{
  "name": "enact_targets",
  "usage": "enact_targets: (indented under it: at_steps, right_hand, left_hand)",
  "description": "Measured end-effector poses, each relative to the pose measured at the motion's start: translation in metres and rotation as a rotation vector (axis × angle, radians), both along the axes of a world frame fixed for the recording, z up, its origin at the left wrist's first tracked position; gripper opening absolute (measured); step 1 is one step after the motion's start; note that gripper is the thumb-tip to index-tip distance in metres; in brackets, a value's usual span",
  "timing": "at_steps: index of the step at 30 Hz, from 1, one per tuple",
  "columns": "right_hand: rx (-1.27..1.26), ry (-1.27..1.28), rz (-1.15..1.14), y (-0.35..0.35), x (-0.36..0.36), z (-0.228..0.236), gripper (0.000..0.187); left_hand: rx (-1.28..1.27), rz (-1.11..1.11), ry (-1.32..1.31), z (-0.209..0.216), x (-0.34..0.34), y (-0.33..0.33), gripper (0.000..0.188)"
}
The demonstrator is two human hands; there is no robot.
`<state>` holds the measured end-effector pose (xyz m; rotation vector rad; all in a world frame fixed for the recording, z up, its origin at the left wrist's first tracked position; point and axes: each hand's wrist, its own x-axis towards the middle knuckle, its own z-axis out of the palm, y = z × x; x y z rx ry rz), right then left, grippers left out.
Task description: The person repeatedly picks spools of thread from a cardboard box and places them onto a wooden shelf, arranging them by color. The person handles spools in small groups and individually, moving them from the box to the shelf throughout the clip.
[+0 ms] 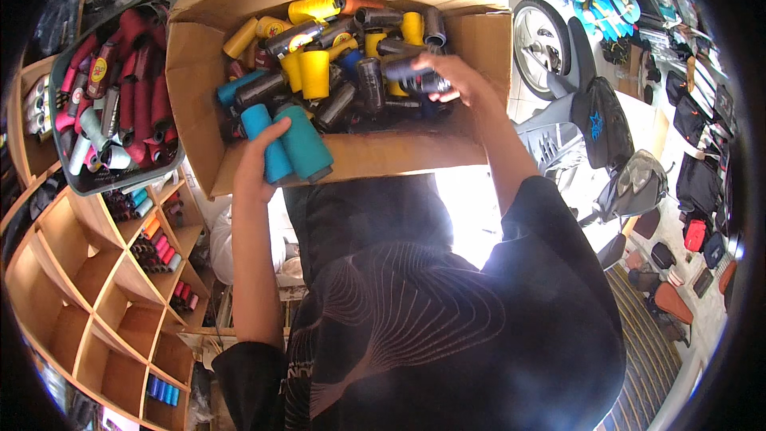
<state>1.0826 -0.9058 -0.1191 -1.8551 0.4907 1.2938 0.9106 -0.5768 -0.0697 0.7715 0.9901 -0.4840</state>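
Two thread cones, one blue [266, 144] and one teal [303, 144], are gripped together in my left hand [259, 161] over the near left edge of a cardboard box [383, 153]. My right hand [448, 78] is closed on a dark thread spool [415, 80] at the right side of the box; motion blurs it a little. Inside lies a jumbled heap of thread cones. Most are black or dark, like one [369, 84] standing upright, and several are yellow, such as this cone [315, 73]. Another blue cone [238, 90] rests beside the left wall.
To the left, a dark plastic crate [112, 185] holds many red and pink thread cones. Below it stands a wooden cubby shelf [100, 283] with small rows of spools. A motorcycle wheel [544, 48] is at the right. Bags [694, 179] lie along the far right.
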Motion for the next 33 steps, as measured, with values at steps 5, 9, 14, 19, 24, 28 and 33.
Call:
enact_targets:
  at_steps: [5, 9, 14, 19, 24, 28, 33]
  right_hand:
    - [0.244, -0.211, -0.243, 0.010, 0.018, 0.017, 0.071]
    - [0.316, -0.363, -0.214, 0.016, -0.004, 0.004, 0.062]
    - [-0.078, -0.345, 0.609, -0.014, -0.028, -0.052, 0.014]
    - [-0.303, -0.001, 1.488, 0.018, -0.074, -0.117, 0.053]
    - [-0.739, -0.165, 0.807, -0.021, -0.128, -0.243, 0.049]
    - [-0.755, -0.185, 0.256, 0.016, -0.116, -0.145, 0.044]
    - [-0.711, 0.035, 0.320, 0.039, -0.097, -0.104, 0.060]
  left_hand:
    - [-0.014, -0.043, 0.000, -0.007, -0.005, 0.002, 0.055]
    - [-0.008, -0.053, 0.044, -0.003, 0.000, -0.001, 0.056]
    - [0.018, -0.071, 0.005, -0.006, -0.008, 0.003, 0.055]
    - [0.025, -0.097, 0.047, 0.001, -0.007, 0.001, 0.054]
    - [-0.032, -0.070, 0.024, -0.017, -0.008, 0.002, 0.056]
    - [-0.057, 0.024, 0.013, -0.022, -0.020, 0.007, 0.060]
    - [-0.028, 0.071, -0.024, -0.021, -0.019, 0.010, 0.059]
